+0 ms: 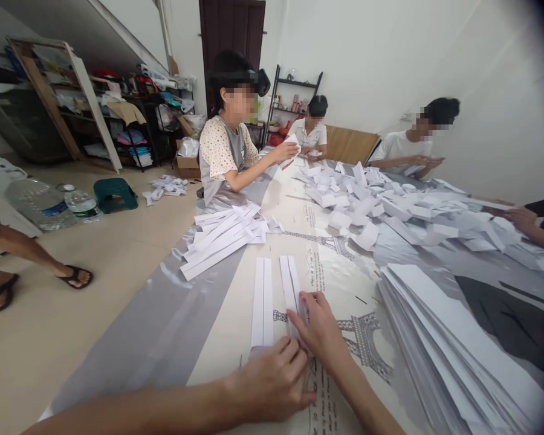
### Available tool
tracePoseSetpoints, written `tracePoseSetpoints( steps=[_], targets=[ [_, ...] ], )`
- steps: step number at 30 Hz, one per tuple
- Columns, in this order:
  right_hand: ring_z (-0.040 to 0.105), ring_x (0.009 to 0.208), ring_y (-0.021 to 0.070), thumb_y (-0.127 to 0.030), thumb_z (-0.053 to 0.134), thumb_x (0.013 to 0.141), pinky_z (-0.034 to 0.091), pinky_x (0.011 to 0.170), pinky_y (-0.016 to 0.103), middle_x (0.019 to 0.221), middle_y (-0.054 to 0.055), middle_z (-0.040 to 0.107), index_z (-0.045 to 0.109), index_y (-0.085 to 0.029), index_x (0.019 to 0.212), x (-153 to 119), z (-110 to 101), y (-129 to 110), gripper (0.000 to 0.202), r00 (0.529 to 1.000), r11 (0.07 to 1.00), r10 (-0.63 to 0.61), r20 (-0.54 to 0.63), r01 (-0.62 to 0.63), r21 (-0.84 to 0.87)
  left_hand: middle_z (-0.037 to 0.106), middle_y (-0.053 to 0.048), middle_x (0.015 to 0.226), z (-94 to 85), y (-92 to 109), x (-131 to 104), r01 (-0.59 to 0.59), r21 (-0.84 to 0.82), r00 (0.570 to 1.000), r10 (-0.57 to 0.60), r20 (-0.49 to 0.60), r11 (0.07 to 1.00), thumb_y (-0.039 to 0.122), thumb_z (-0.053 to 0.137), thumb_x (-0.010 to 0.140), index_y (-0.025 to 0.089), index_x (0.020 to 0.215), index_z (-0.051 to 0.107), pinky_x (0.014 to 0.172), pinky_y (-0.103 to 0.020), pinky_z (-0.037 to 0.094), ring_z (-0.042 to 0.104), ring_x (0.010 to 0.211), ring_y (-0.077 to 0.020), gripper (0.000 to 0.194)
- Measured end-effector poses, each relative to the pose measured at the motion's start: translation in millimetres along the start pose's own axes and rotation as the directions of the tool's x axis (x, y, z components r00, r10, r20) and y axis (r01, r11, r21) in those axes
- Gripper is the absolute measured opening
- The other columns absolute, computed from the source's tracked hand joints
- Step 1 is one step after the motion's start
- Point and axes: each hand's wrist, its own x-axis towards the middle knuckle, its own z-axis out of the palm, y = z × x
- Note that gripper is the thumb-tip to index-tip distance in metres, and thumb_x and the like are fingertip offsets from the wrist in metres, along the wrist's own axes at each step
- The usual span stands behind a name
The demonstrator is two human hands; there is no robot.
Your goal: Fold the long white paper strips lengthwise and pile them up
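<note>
A white paper strip with a lengthwise fold [289, 273] lies on the table in front of me. My left hand [272, 380] is closed, its curled fingers pressed down over the strip's near end, which they hide. Along the strip's right edge sits my right hand [321, 329], thumb on top and fingers at the side, gripping the fold. Just left of it rests another folded paper strip [262, 296], its near end close to my left hand. A stack of flat paper sheets [453, 344] stands to the right of my right hand.
Beyond the strips is a pile of long folded papers [226, 232]. A large heap of folded white papers [390, 205] spreads across the far right. Several people sit around the table [154, 326]. On the floor at left are a green stool [114, 194] and water bottles [79, 202].
</note>
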Motion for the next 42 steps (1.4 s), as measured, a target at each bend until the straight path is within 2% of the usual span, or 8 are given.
tracePoseSetpoints(
  steps=[5,13,18,23,29,32,36,42],
  targets=[
    [0.060,0.098,0.0305,-0.039,0.051,0.092,0.054,0.080,0.044,0.107,0.011,0.055,0.060,-0.021,0.107,-1,3,-5,0.025,0.998,0.998,0.066,-0.020,-0.066,0.000,0.067,-0.010,0.091,4.4,-4,-2,0.088,-0.159,0.996,-0.088,0.009,0.983,0.043,0.050,0.103,0.009,0.101,0.069,0.086,-0.040,0.047,0.061,0.087,-0.0244,0.039],
    [0.062,0.089,0.0279,-0.033,0.059,0.083,0.053,0.085,0.043,0.095,0.008,0.059,0.062,-0.020,0.103,3,7,8,0.025,0.993,0.988,0.113,-0.026,-0.110,0.105,0.073,-0.010,0.100,0.8,-10,-2,0.044,-0.284,0.999,-0.043,0.007,0.958,0.033,0.046,0.105,0.008,0.115,0.066,0.101,-0.038,0.046,0.066,0.102,-0.0235,0.033],
    [0.062,0.094,0.0274,-0.031,0.064,0.077,0.053,0.090,0.043,0.105,0.011,0.058,0.063,-0.019,0.101,8,5,13,0.027,0.991,0.975,0.132,-0.021,-0.126,0.181,0.074,-0.011,0.112,1.5,-12,-3,0.026,-0.334,1.000,-0.021,0.017,0.942,0.027,0.047,0.105,0.009,0.118,0.066,0.108,-0.035,0.046,0.067,0.108,-0.0211,0.030],
    [0.062,0.091,0.0261,-0.027,0.064,0.073,0.054,0.088,0.043,0.103,0.009,0.060,0.059,-0.018,0.109,10,1,14,0.037,0.987,0.961,0.158,0.005,-0.155,0.229,0.067,-0.013,0.134,-1.2,-15,-6,0.024,-0.372,0.997,0.005,0.076,0.928,0.036,0.045,0.107,0.007,0.138,0.056,0.120,-0.038,0.035,0.059,0.128,-0.0224,0.044],
    [0.061,0.095,0.0276,-0.028,0.066,0.075,0.053,0.089,0.046,0.104,0.009,0.058,0.063,-0.019,0.111,9,-3,16,0.037,0.982,0.949,0.185,0.038,-0.189,0.252,0.045,-0.011,0.158,-21.0,-21,-4,0.021,-0.437,0.963,0.100,0.250,0.899,0.050,0.029,0.110,0.011,0.159,0.031,0.129,-0.044,0.013,0.034,0.151,-0.0223,0.063],
    [0.061,0.100,0.0278,-0.028,0.069,0.072,0.053,0.093,0.045,0.112,0.010,0.056,0.064,-0.020,0.108,9,-5,18,0.036,0.983,0.945,0.181,0.035,-0.183,0.269,0.038,-0.011,0.162,-19.4,-19,-3,0.026,-0.438,0.957,0.105,0.271,0.899,0.054,0.027,0.109,0.014,0.163,0.019,0.129,-0.048,0.011,0.031,0.153,-0.0252,0.068],
    [0.061,0.099,0.0268,-0.026,0.068,0.072,0.053,0.093,0.044,0.109,0.009,0.056,0.064,-0.020,0.104,10,-4,19,0.033,0.987,0.946,0.160,0.022,-0.159,0.281,0.037,-0.015,0.162,-11.4,-15,-5,0.049,-0.442,0.955,0.088,0.284,0.896,0.054,0.027,0.109,0.011,0.164,0.005,0.128,-0.050,0.011,0.031,0.153,-0.0272,0.074],
    [0.062,0.095,0.0248,-0.023,0.065,0.072,0.054,0.087,0.041,0.104,0.007,0.062,0.060,-0.020,0.108,10,-1,17,0.036,0.991,0.949,0.133,0.015,-0.132,0.285,0.038,-0.013,0.162,-8.1,-17,-5,0.052,-0.496,0.961,0.092,0.261,0.867,0.049,0.030,0.109,0.011,0.163,0.016,0.129,-0.052,0.007,0.028,0.154,-0.0263,0.068]
  ],
)
